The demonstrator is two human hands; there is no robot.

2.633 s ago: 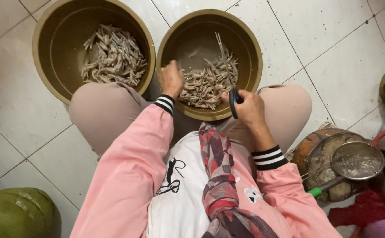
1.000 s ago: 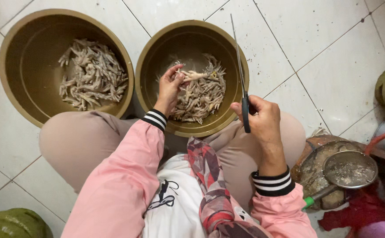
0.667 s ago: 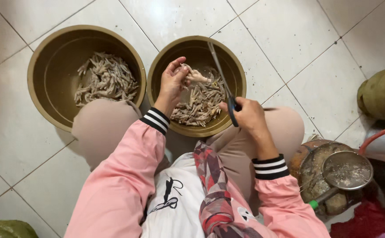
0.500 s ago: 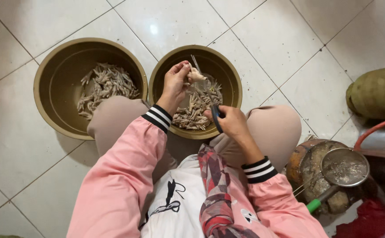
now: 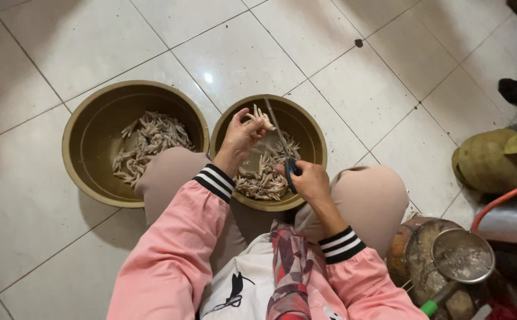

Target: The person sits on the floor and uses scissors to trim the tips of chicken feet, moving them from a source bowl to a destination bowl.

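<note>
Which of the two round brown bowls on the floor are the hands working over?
The right-hand round brown bowl. The left hand holding a pale chicken foot and the right hand with scissors are above it; the other bowl is untouched.

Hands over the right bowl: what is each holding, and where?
Left hand pinches a chicken foot by its lower end; right hand grips scissors by the handles.

Left hand [image 5: 240,133]: raised, fingers pinched closed, forearm extended forward. Right hand [image 5: 309,181]: lower, fist closed, knuckles up; finger detail apparently obscured. Both wrists in striped cuffs.
</note>
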